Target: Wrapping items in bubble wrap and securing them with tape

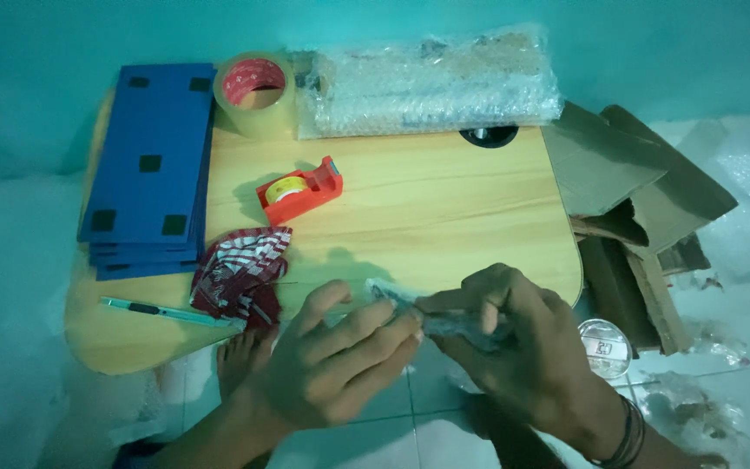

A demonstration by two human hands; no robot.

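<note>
While our left hand [332,360] pinches one end of a small wrapped bundle [431,314], our right hand [514,334] grips the other, just past the table [444,217] edge.

Left hand [332,360] fingers extended, tips pinched together. Right hand [514,339] curled closed, knuckles up. Fingertips of both meet at centre, forearms converging from below.
</note>
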